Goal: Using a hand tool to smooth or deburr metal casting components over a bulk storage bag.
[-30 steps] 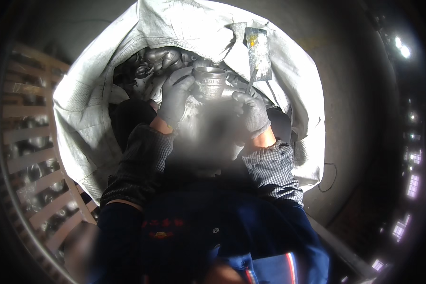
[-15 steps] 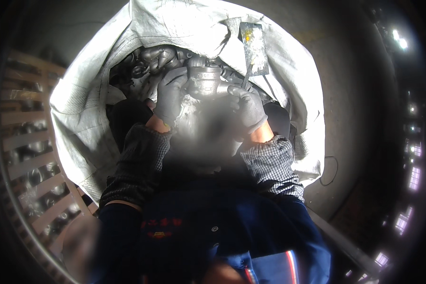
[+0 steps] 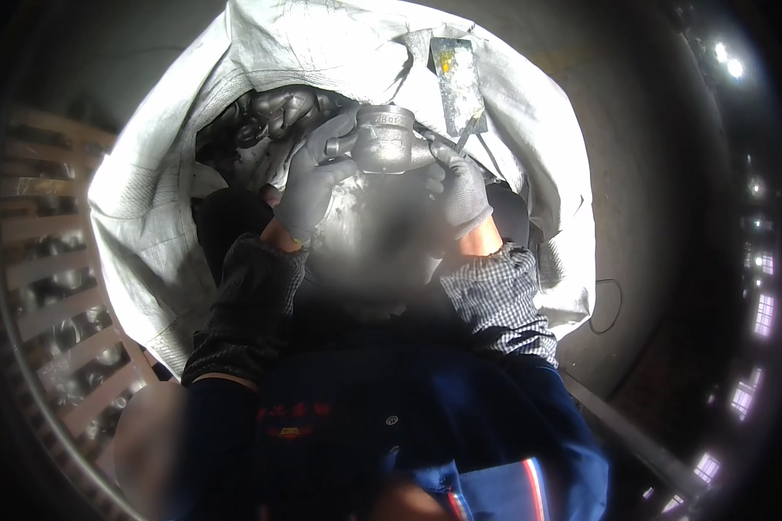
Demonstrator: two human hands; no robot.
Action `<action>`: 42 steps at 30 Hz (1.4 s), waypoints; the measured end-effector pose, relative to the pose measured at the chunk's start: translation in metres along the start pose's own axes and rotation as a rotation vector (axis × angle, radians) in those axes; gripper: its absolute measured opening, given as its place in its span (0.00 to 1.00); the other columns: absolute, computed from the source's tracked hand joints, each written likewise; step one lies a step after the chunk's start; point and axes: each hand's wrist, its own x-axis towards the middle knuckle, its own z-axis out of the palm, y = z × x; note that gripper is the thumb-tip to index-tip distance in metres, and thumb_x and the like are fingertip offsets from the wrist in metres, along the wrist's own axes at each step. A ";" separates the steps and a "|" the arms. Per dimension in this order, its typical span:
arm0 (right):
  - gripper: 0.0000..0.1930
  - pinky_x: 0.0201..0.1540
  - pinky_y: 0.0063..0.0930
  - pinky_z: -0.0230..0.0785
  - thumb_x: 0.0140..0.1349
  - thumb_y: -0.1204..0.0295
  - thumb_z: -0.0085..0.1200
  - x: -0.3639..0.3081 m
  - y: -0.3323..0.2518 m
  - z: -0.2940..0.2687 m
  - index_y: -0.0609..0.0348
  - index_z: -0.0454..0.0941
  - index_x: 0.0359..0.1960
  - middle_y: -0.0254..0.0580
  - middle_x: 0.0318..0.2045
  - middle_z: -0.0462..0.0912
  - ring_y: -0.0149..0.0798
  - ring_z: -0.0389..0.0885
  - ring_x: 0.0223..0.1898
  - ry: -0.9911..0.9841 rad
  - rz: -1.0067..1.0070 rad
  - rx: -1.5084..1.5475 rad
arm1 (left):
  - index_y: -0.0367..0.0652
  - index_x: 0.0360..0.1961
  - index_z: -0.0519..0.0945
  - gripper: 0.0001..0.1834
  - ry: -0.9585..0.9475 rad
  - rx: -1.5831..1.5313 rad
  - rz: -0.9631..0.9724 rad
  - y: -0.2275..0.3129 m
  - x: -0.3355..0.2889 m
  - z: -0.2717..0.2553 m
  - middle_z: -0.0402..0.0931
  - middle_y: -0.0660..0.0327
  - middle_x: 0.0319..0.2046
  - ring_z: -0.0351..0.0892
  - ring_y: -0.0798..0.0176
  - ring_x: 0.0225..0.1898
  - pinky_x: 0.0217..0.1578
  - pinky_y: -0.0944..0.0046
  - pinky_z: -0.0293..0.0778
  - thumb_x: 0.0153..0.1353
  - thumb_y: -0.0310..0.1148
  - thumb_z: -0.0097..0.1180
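A grey metal pipe fitting [image 3: 385, 143], round in the body with a raised collar on top and short stubs at its sides, is held up between my gloved hands. My left hand [image 3: 311, 174] wraps its left side, thumb and fingers around the stub there. Fingers of my right hand [image 3: 459, 184] close on its right stub. A thin dark strip [image 3: 466, 135] runs from my right fingers toward a stained dark rectangular plate [image 3: 459, 85]; whether the hand grips this strip I cannot tell. Below the fitting, a blurred patch hides what lies there.
A large white woven sack [image 3: 148, 187] with its rim folded out surrounds my hands and legs. Several dark metal fittings [image 3: 282, 108] are heaped inside it at the far left. A slatted brown crate [image 3: 52, 230] with metal parts stands at left, and a thin wire loop [image 3: 613, 304] lies at right.
The fitting has turned and shifted slightly right, so its left stub now shows. My left fingers have moved from its side around that stub. My right hand stays at the right stub.
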 end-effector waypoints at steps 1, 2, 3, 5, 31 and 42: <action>0.10 0.15 0.15 0.55 0.62 0.70 0.50 0.000 -0.001 -0.001 0.61 0.73 0.43 0.30 0.16 0.69 0.24 0.65 0.15 -0.009 0.010 0.019 | 0.30 0.63 0.59 0.31 0.029 -0.017 -0.025 -0.001 0.000 0.001 0.69 0.52 0.55 0.69 0.63 0.56 0.57 0.66 0.65 0.56 0.14 0.50; 0.10 0.15 0.15 0.55 0.62 0.70 0.50 0.000 -0.001 -0.002 0.61 0.73 0.42 0.30 0.16 0.69 0.24 0.64 0.14 -0.017 0.019 0.039 | 0.30 0.63 0.59 0.31 0.025 -0.018 -0.027 -0.001 0.000 0.001 0.69 0.52 0.55 0.69 0.63 0.56 0.57 0.66 0.65 0.56 0.14 0.50; 0.10 0.15 0.15 0.55 0.62 0.70 0.50 -0.001 -0.001 -0.002 0.61 0.73 0.42 0.30 0.16 0.69 0.24 0.64 0.14 -0.013 0.016 0.040 | 0.30 0.63 0.59 0.31 0.053 0.026 -0.044 -0.001 -0.001 0.003 0.69 0.51 0.55 0.69 0.63 0.56 0.57 0.66 0.65 0.56 0.14 0.49; 0.09 0.15 0.15 0.54 0.62 0.70 0.51 -0.007 -0.005 0.008 0.61 0.74 0.41 0.29 0.15 0.68 0.23 0.63 0.14 0.052 -0.044 -0.044 | 0.29 0.62 0.59 0.31 0.072 0.069 -0.064 -0.005 0.001 0.004 0.69 0.51 0.56 0.69 0.62 0.57 0.57 0.65 0.65 0.55 0.14 0.48; 0.09 0.31 0.12 0.63 0.57 0.75 0.56 -0.010 0.000 0.009 0.62 0.79 0.40 0.32 0.37 0.82 0.18 0.70 0.30 -0.182 -0.250 -0.404 | 0.36 0.36 0.81 0.14 -0.151 0.467 -0.159 0.015 0.007 0.008 0.74 0.68 0.23 0.68 0.79 0.21 0.20 0.76 0.65 0.65 0.37 0.51; 0.26 0.54 0.22 0.65 0.66 0.70 0.46 -0.044 -0.005 0.020 0.64 0.59 0.64 0.43 0.52 0.76 0.33 0.74 0.52 -0.041 -0.522 -0.726 | 0.38 0.34 0.81 0.14 0.123 0.186 -0.164 0.016 -0.005 0.006 0.74 0.68 0.23 0.70 0.79 0.21 0.20 0.78 0.66 0.63 0.40 0.54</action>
